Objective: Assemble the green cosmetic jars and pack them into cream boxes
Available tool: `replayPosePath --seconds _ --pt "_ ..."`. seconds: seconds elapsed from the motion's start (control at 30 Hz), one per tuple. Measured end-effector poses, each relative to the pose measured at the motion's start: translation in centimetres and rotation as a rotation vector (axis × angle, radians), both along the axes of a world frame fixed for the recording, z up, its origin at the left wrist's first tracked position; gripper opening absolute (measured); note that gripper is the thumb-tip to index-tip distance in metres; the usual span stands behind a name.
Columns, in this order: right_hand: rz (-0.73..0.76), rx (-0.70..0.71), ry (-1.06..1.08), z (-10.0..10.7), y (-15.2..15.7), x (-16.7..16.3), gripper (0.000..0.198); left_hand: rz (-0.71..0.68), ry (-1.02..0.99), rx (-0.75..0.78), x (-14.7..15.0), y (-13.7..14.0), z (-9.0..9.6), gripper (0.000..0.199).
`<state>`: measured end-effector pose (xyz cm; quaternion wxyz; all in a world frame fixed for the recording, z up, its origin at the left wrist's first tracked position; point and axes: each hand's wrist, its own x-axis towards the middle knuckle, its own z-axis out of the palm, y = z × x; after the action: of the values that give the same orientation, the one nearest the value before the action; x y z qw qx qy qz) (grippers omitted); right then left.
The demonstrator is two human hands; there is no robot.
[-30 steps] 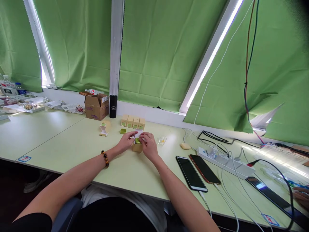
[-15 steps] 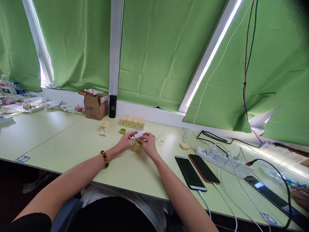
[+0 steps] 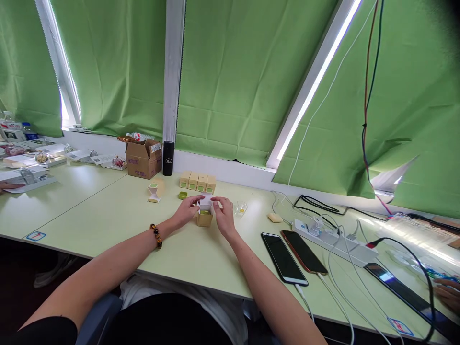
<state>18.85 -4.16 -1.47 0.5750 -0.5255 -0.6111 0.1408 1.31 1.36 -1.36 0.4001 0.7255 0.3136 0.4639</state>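
A small kraft cardboard box (image 3: pixel 204 220) stands upright on the table between my hands, its white-lined lid raised and a green item (image 3: pixel 204 212) inside it. At its left flap, my left hand (image 3: pixel 187 211) has the fingers closed in a pinch. My right hand (image 3: pixel 224 215) is on the opposite side, thumb and fingers bent at the right edge of the lid. Just behind my left hand lies a small green tray (image 3: pixel 182 195). A clear plastic piece with a yellow spot (image 3: pixel 240 208) is beyond my right hand.
Several closed small boxes (image 3: pixel 197 182) form a row behind, near an open kraft box (image 3: pixel 155 190). A carton (image 3: pixel 143 160) and black bottle (image 3: pixel 168 158) stand at the back. Phones (image 3: pixel 283 258), a power strip (image 3: pixel 334 242) and cables occupy the right. Another person's hand (image 3: pixel 10 186) is far left.
My right hand has drawn its fingers out of the box opening to the lid's right edge. The green item sits lower inside. Another person's hand with a white package has appeared far left.
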Motion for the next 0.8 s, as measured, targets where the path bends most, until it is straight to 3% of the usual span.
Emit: replayPosePath --seconds 0.2,0.3,0.47,0.57,0.8 --pt "0.086 -0.124 0.334 -0.6 1.2 1.2 0.038 -0.046 -0.057 -0.060 0.0 -0.3 0.4 0.056" --pt "0.124 -0.185 0.419 -0.8 1.3 1.1 0.042 -0.062 -0.111 -0.062 0.0 -0.5 0.5 0.047" --pt "0.169 -0.206 0.420 -0.7 1.1 0.5 0.047 -0.022 -0.139 -0.008 0.2 -0.6 0.2 0.032" --pt "0.175 -0.214 0.413 -0.7 1.0 0.3 0.050 0.053 -0.052 0.020 0.3 -0.6 0.1 0.034" --pt "0.183 -0.208 0.383 -0.7 0.8 0.1 0.050 0.059 0.054 0.015 0.2 -0.5 -0.2 0.039"
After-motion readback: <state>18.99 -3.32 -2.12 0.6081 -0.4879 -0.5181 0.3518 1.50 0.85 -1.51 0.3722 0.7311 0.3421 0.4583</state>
